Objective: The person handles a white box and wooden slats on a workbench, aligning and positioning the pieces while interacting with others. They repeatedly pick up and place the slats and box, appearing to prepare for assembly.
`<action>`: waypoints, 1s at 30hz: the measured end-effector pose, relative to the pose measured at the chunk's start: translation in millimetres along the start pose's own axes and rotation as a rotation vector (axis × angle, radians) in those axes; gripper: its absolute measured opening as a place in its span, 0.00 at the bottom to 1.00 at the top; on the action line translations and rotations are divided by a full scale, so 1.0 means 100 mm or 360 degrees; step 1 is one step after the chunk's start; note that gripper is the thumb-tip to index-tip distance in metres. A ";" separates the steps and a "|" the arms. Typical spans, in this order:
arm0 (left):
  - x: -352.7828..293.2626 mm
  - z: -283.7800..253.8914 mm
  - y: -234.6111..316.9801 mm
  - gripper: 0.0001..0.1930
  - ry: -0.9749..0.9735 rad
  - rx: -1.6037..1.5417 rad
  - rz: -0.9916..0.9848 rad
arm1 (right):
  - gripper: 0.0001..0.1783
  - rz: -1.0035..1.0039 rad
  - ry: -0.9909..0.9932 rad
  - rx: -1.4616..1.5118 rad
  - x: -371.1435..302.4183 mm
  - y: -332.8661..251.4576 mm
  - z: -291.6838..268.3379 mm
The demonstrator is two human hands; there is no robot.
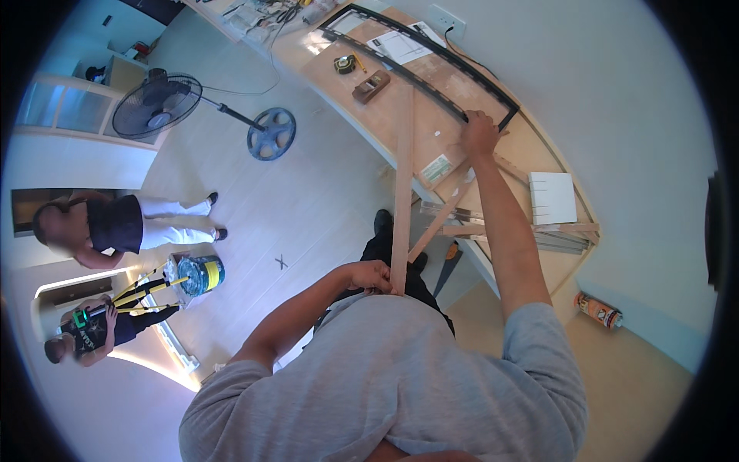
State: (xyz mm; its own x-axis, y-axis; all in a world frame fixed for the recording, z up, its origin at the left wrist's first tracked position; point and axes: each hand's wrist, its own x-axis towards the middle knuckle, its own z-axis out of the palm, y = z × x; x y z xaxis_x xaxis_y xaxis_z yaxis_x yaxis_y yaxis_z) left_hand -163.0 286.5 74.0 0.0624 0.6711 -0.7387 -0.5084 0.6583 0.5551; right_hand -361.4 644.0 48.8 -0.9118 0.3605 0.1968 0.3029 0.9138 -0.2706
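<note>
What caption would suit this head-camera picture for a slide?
Left hand grips the near end of a long wooden strip at the waist; right hand rests on the workbench by a black frame.

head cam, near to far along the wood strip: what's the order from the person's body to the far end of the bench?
left hand gripping the long wooden strip at its near end → right hand on the black frame → small brown block → yellow tape measure
</note>
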 end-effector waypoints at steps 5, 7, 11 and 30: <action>-0.12 0.22 -0.17 0.07 0.0111 -0.0179 0.0158 | 0.25 -0.0098 0.0287 0.0120 -0.35 -0.06 0.05; -0.20 0.33 -0.15 0.07 0.0122 -0.0203 0.0264 | 0.27 -0.0206 0.0408 0.0324 -0.63 -0.16 0.00; -0.43 0.54 0.06 0.08 0.0183 -0.0104 0.0417 | 0.26 0.0654 -0.0597 0.1967 -1.68 -0.55 -0.33; -1.65 1.23 0.81 0.12 0.0275 -0.0905 0.1264 | 0.18 0.0870 -0.1194 0.3611 -2.50 -1.39 -1.42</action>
State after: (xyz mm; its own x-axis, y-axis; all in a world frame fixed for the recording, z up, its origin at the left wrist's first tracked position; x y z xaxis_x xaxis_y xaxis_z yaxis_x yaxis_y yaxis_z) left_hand -108.3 270.9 287.8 -0.5779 0.7580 -0.3024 -0.6879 -0.2530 0.6803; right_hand -135.9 453.3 171.2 -0.9447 -0.1645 -0.2838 0.2734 -0.8729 -0.4042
